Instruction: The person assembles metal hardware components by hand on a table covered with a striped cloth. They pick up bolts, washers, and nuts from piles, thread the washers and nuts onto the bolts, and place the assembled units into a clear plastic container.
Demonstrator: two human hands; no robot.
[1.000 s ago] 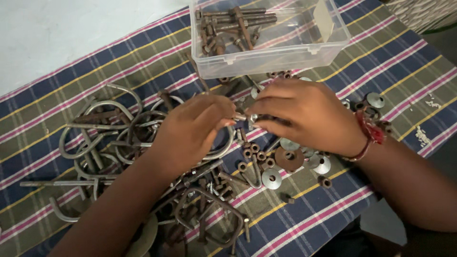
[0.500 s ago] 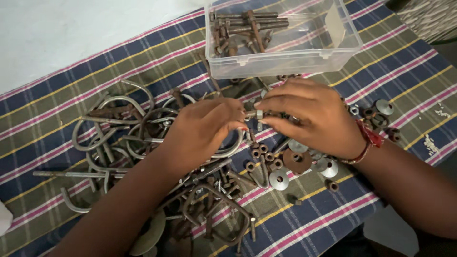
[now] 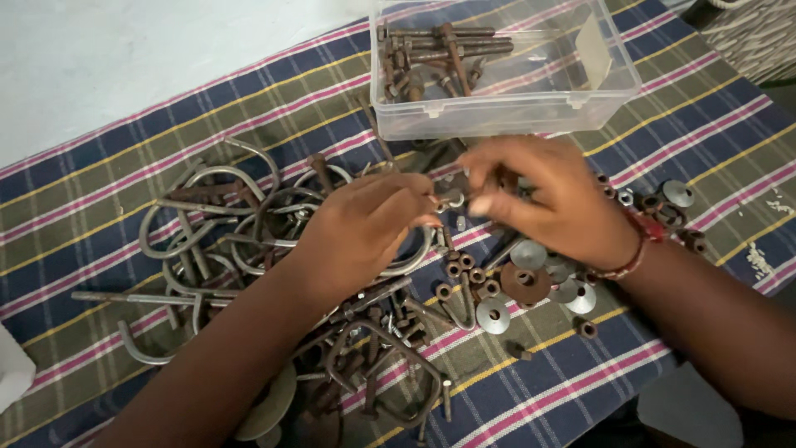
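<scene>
My left hand and my right hand meet over a striped cloth, both pinching a small metal bolt with a nut between the fingertips. My right wrist wears a red thread band. Under my left hand lies a heap of rusty U-bolts. Loose nuts and round washers lie just below the two hands.
A clear plastic box holding several rusty bolts stands at the back, just beyond my right hand. More nuts and a washer lie at the right. A woven basket is in the far right corner. Pale floor shows at the upper left.
The view has shifted slightly, so the box and heap sit a little further right. Both hands stay together on the small bolt; my right fingers are blurred, moving at it.
</scene>
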